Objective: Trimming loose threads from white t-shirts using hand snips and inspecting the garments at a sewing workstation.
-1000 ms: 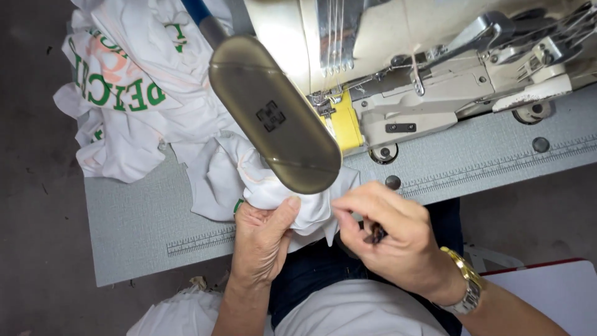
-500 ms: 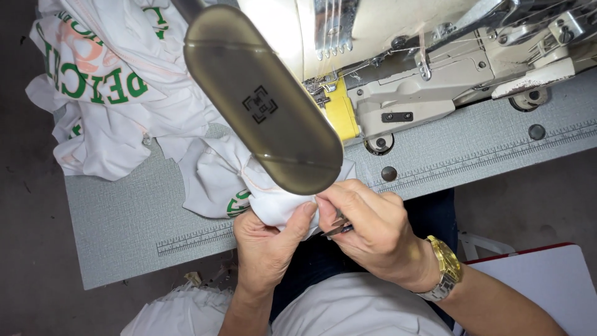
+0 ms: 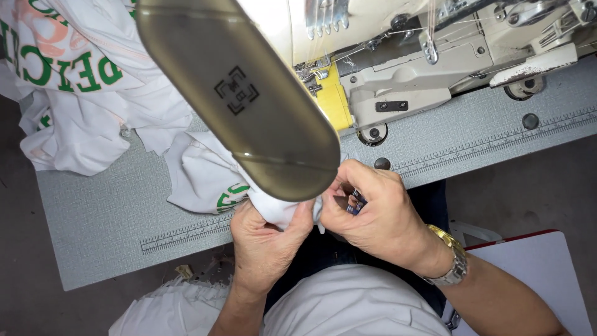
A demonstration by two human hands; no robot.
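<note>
Two hands are working at the near edge of the grey desk [image 3: 106, 224], below one sewing machine [image 3: 398, 93]. The left hand [image 3: 267, 239] is pinching one white garment [image 3: 205, 177]; the right hand [image 3: 373, 214] is closing its grip on one small dark tool [image 3: 356, 203] just beside that cloth.

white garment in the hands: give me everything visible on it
The white garment looks like soft knit cloth with green printing. It lies crumpled on the grey table, its near edge bunched and pulled off the table's front edge. The left hand pinches that bunch from below; the right hand, holding a small dark tool, touches it from the side. A long olive-brown lamp head hides part of it.
</note>
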